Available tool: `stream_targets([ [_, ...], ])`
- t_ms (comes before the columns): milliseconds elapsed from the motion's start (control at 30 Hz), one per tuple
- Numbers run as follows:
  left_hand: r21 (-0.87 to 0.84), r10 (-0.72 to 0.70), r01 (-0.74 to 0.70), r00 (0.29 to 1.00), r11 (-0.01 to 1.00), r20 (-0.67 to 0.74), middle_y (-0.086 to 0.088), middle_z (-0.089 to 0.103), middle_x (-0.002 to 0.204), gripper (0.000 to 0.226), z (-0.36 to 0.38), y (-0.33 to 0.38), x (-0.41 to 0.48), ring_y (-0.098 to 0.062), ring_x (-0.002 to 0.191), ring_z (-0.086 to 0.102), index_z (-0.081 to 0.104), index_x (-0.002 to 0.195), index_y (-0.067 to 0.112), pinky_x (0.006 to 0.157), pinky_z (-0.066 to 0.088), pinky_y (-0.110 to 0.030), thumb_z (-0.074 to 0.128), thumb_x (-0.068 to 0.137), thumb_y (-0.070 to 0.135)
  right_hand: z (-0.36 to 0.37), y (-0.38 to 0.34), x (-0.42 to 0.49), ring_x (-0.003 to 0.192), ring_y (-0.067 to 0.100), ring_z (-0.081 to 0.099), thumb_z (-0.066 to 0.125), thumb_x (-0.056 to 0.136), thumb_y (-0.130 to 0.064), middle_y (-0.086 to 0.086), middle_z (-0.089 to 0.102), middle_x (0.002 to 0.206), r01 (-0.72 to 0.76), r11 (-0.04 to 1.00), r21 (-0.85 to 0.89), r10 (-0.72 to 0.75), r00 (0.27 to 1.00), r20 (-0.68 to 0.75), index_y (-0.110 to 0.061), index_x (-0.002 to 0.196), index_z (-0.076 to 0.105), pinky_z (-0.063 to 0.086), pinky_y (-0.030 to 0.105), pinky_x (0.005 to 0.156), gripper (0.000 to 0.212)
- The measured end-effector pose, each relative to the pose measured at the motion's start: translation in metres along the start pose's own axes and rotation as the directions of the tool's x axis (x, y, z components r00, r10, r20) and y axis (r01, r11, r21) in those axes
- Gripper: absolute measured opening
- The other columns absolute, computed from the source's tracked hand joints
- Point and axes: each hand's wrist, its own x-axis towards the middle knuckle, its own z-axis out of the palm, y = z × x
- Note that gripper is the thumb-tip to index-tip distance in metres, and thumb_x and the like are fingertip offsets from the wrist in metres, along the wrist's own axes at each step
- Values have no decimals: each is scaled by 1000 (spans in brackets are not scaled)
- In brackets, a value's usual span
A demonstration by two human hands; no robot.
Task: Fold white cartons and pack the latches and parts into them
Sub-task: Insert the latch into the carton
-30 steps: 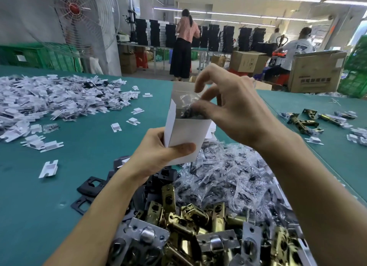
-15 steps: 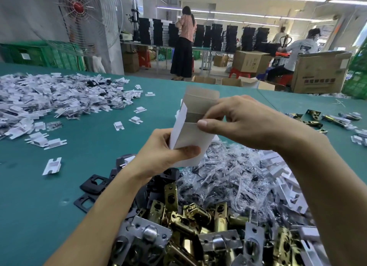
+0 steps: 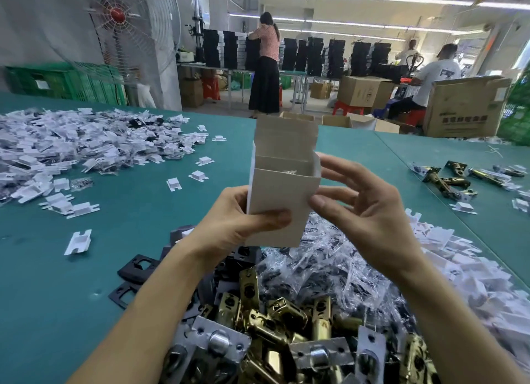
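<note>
Latches [image 3: 275,326]: a brass and silver heap is seen nearest, below both wrists.
Bags [image 3: 329,272]: clear packets of small parts are piled just beyond.
Left hand [image 3: 238,229]: a white carton [image 3: 282,203] is gripped low down, thumb across its front.
Right hand [image 3: 364,211]: held open, fingers spread, thumb tip against the carton's right edge.
Carton: held upright between the 2 hands, mouth open, something clear glimpsed inside.
Lid [image 3: 286,137]: upright at the back. The 2 side flaps [image 3: 252,168] are probably best folded in first, then the lid tucked squarely while the base is held firm.
</note>
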Motion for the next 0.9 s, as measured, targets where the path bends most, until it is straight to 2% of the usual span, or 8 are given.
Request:
stream_targets([
  [100,31,-32,30,998,999,45,-4,77,99,35,1,-1,-1,-16,92,70,79,100,21,81,56,-28,85,66,27,8,9,-7,96,18,72,70,87,-29,-6,71,115,-13,1000,-3,13,1000,4,-41,115,66,59,31,81,31],
  [233,116,-124,109,983,987,133,-4,77,99,27,3,-4,-2,-14,90,72,77,103,19,75,54,-22,80,76,19,6,20,-12,84,28,69,67,84,-28,5,73,97,-58,995,-83,56,998,-28,-23,104,69,60,40,70,21],
  [333,237,-91,53,984,970,153,1,77,105,39,6,-3,-2,-17,98,72,73,110,29,81,57,-27,84,73,29,-2,26,-18,76,15,65,66,85,-28,-8,71,84,-77,989,-129,73,997,-36,-29,109,70,55,26,66,24],
  [400,249,-2,-11,999,969,54,2,75,107,55,4,-2,1,-21,100,73,68,116,36,84,59,-32,87,65,33,-7,30,-21,71,5,61,64,86,-28,-16,68,78,-90,983,-160,84,996,-39,-32,111,69,52,19,64,26],
  [567,137,164,-156,985,978,-50,-2,75,107,50,5,0,3,-27,89,75,64,95,31,74,60,-31,94,61,10,-10,33,-23,77,11,64,62,86,-32,1,72,86,-144,979,-147,143,990,-17,-39,110,70,54,27,65,26],
  [700,204,193,-181,980,962,-42,4,75,92,32,7,0,0,-13,78,73,68,86,24,71,57,-22,87,63,12,-12,31,-23,77,11,64,65,87,-26,4,72,86,-210,969,-131,220,974,61,-34,107,73,53,25,64,23],
  [800,220,182,-169,983,961,-39,9,74,90,26,7,-1,0,-10,80,71,74,81,24,72,56,-21,89,63,13,-17,30,-22,83,15,66,68,89,-17,-2,73,90,-227,961,-156,243,965,96,-28,103,75,57,33,70,18],
  [900,199,98,-95,995,975,-6,7,74,88,22,6,0,-1,-16,85,72,78,79,25,73,60,-28,88,59,24,-18,26,-23,94,6,64,69,83,-31,-16,68,100,-205,960,-189,226,969,96,-28,108,73,57,33,81,26],
])
